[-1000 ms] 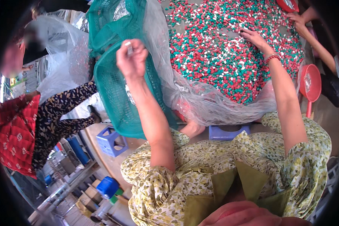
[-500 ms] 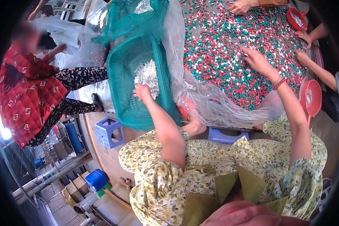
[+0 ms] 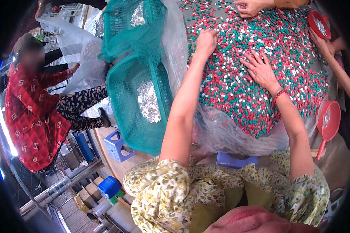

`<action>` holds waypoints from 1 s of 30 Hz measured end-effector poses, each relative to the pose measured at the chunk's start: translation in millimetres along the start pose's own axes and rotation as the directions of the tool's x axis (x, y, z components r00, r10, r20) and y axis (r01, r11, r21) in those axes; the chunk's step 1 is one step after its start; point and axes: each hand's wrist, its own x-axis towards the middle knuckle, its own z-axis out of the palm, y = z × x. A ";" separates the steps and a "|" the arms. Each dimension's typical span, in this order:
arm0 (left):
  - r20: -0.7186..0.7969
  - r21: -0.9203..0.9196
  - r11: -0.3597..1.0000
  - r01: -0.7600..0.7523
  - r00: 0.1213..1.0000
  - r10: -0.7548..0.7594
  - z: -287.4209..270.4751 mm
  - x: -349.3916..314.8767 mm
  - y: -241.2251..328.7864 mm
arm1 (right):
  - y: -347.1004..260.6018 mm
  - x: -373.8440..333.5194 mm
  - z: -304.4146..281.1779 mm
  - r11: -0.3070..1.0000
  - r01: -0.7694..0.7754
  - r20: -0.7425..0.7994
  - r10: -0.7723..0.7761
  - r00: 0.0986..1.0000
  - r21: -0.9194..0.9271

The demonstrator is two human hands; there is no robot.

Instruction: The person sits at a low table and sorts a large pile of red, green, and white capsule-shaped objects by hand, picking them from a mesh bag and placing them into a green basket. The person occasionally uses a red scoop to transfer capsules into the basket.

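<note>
Small red, green and white pieces point(image 3: 237, 101) cover the table in front of me. My left hand point(image 3: 207, 42) is over their left part, fingers curled in and pressed together; whatever they hold, if anything, is too small to make out. Lower and to the right, my right hand point(image 3: 262, 73) lies spread on the pieces, with nothing in its grip. To the left of my left forearm stands a green mesh-lined basket point(image 3: 124, 128), with shiny silvery pieces point(image 3: 148, 103) at its bottom.
A second green basket point(image 3: 114, 23) stands beyond the first. Clear plastic sheeting point(image 3: 225, 132) borders the table. Red scoops point(image 3: 328, 122) sit at the right. Other people's hands point(image 3: 252, 7) reach over the far and right edges. Someone in red point(image 3: 39, 120) is at the left, near a blue stool point(image 3: 116, 145).
My left hand has moved from over the near basket to the pieces on the table, its fingers curled. My right hand has shifted slightly nearer, its fingers spread. The view has shifted a little.
</note>
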 end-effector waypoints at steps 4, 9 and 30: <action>0.037 0.171 0.983 0.060 0.997 -0.067 49.0 33.3 -11.4 | 21.0 34.8 8.9 0.989 -0.129 -0.092 0.122 0.988 -0.069; 0.018 0.279 0.955 0.104 0.993 -0.113 79.7 47.6 -17.9 | 40.1 72.7 20.9 0.975 -0.221 -0.158 0.219 0.963 0.008; 0.046 0.318 0.916 0.244 0.961 -0.272 89.3 28.0 18.9 | -45.8 3.2 24.5 0.822 -0.529 0.251 0.478 0.842 0.212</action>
